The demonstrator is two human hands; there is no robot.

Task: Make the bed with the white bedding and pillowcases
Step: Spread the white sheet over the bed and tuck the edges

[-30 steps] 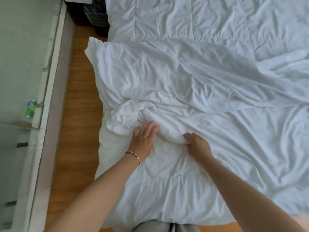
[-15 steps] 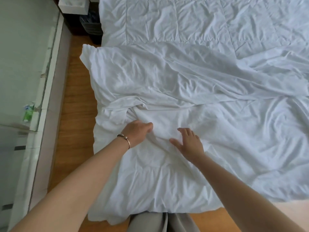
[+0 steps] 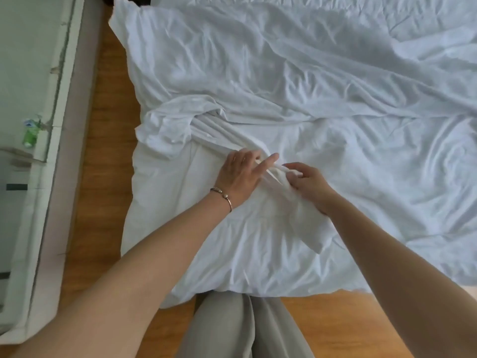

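Note:
A crumpled white duvet cover (image 3: pixel 258 68) lies spread over the white quilt (image 3: pixel 232 254) on the bed, its near edge bunched into a ridge of folds (image 3: pixel 219 133). My left hand (image 3: pixel 240 177), with a bracelet on the wrist, rests on that bunched edge, its fingers pinching the fabric. My right hand (image 3: pixel 309 184) is closed on the same gathered fold and lifts a corner of cloth off the quilt. The two hands almost touch.
Wooden floor (image 3: pixel 103 177) runs along the left side and foot of the bed. A pale window ledge and wall (image 3: pixel 51 125) stand at the left, with a small green bottle (image 3: pixel 29 135) on the ledge. My grey trouser legs (image 3: pixel 240 326) press against the bed's edge.
Both hands have moved right and together and now grip a gathered fold. Before, the right hand lay flat and open on the cover. The view has dropped closer to the bed.

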